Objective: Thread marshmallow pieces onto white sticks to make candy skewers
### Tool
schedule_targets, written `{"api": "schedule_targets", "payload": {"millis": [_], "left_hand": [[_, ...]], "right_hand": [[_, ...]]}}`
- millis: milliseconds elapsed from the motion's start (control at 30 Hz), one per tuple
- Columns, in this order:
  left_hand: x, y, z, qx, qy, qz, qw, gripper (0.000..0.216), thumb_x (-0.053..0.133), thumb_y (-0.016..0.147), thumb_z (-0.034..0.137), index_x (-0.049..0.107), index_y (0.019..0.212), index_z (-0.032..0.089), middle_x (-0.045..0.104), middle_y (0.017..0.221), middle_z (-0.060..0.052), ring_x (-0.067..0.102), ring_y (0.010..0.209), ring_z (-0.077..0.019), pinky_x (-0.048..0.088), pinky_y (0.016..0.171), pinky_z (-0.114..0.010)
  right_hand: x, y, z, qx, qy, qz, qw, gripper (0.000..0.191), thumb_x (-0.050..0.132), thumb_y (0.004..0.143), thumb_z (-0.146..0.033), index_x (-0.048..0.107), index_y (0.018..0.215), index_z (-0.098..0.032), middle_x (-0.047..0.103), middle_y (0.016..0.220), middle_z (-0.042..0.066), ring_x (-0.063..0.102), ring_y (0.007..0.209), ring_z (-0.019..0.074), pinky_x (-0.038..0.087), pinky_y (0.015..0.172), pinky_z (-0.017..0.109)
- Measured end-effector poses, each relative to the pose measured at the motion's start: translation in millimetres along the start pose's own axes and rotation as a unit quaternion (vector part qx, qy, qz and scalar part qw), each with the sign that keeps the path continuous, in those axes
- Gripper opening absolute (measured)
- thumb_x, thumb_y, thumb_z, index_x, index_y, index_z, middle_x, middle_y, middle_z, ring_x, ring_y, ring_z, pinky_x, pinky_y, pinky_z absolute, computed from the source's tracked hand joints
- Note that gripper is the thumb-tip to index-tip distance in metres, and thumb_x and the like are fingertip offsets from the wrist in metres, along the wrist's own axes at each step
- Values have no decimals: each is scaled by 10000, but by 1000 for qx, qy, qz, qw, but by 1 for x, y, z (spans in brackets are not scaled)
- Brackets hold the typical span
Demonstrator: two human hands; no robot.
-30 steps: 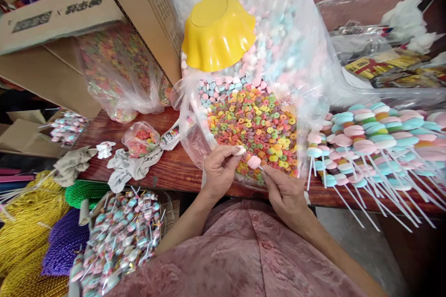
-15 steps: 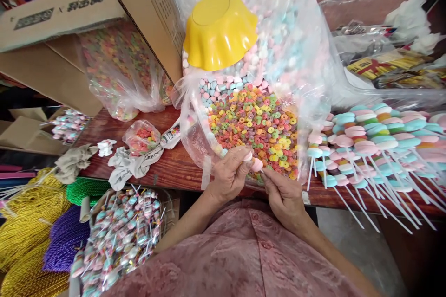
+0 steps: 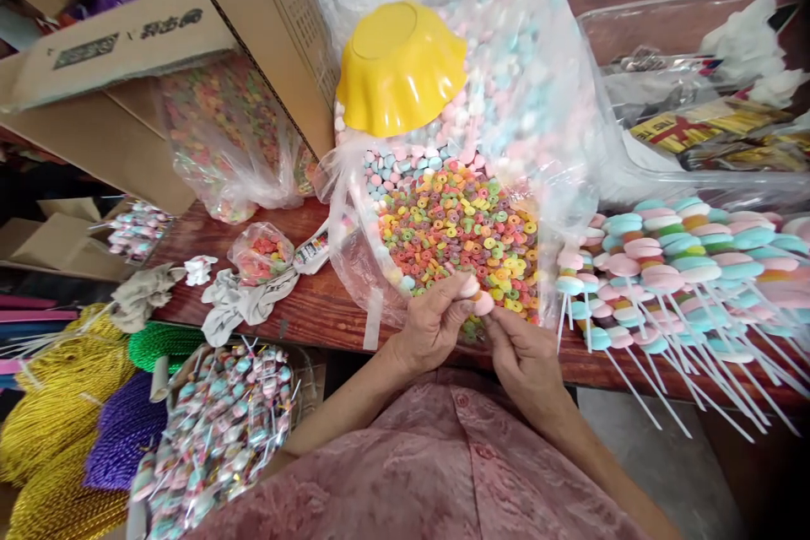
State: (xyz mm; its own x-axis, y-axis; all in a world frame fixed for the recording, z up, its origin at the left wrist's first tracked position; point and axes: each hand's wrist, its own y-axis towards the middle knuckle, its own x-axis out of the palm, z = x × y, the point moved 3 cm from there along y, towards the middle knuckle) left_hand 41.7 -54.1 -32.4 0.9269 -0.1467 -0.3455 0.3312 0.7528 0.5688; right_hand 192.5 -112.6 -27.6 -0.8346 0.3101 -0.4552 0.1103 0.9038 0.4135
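Observation:
Over the front edge of the pile of ring gummies, my left hand pinches pink and white marshmallow discs between thumb and fingers. Close on its right, my right hand is closed in a pinch just under the pink disc. It seems to grip a thin white stick there, mostly hidden by the fingers. The gummies lie on a clear plastic bag of pink, blue and white marshmallows. Finished marshmallow skewers on white sticks are stacked at the right.
A yellow scalloped bowl rests upside down on the marshmallow bag. At left stands a cardboard box with bagged gummies. A clear plastic tray holds packets. Below left, a box of wrapped skewers sits near gold cords.
Both hands have shifted slightly right over the gummies, still pinching the marshmallows and stick close together. The whole view has moved a little, with the scene sitting slightly lower.

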Motion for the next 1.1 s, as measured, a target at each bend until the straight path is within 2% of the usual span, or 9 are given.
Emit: {"api": "schedule_targets", "payload": {"millis": [67,133,233,367,500,733,833,967,1100], "left_hand": [[-11,16,-8,-14,31,-3,999,470,506,999,244,452,1466,235,704,1211,-109,710,928,-161,584,849,-318],[-24,41,-18,-9,126,-16,992,421,519,978,216,533,1398,206,715,1124,-98,682,915,-177,561,852,-343],[-29,82,-35,42,289,-136,947,278,538,901,144,722,1106,185,704,1028,-96,623,968,-236,499,916,-422],[-20,117,-55,82,314,-270,906,260,565,815,103,761,970,173,670,954,-99,596,919,-233,485,868,-390],[-15,117,-61,79,286,-278,914,233,540,819,95,740,909,172,673,911,-86,604,898,-220,480,854,-367],[-22,105,-63,62,272,-211,937,155,544,859,127,671,943,159,646,885,-78,593,864,-212,481,782,-337],[-26,105,-66,101,281,-203,933,99,544,909,188,637,889,162,635,857,-80,578,836,-209,474,776,-339],[-26,106,-70,176,303,-235,906,205,434,978,213,611,885,167,641,864,-105,572,842,-222,466,793,-361],[-29,117,-69,182,288,-317,885,216,407,957,151,619,915,164,645,896,-110,588,853,-217,469,781,-343]], "right_hand": [[-14,1,11,43,2,30,999,196,569,964,-198,671,799,-167,515,591,-42,442,497,84,381,486,203],[-27,1,22,82,5,70,994,186,596,959,-229,681,804,-172,502,577,-47,432,495,84,374,477,200],[-36,0,30,90,5,98,991,151,618,951,-243,703,848,-173,526,591,-44,449,512,87,390,494,202],[-29,-3,26,36,-18,71,997,137,611,947,-214,731,927,-150,551,600,-39,466,495,82,393,482,201],[-27,-6,24,6,-38,74,997,153,614,939,-203,745,957,-126,576,586,-37,476,458,77,401,463,194],[-31,-4,24,2,-49,68,996,168,607,943,-207,749,941,-118,640,622,-13,540,478,89,423,465,192],[-29,-5,23,-11,-51,66,996,157,613,939,-195,750,963,-124,662,649,-9,543,479,86,422,465,190],[-25,-4,20,-15,-45,63,997,153,609,938,-188,749,950,-127,668,660,-7,547,484,87,416,455,186],[-23,-3,19,-16,-48,62,997,166,597,946,-199,744,922,-124,631,630,-14,541,491,90,421,472,191]]}}
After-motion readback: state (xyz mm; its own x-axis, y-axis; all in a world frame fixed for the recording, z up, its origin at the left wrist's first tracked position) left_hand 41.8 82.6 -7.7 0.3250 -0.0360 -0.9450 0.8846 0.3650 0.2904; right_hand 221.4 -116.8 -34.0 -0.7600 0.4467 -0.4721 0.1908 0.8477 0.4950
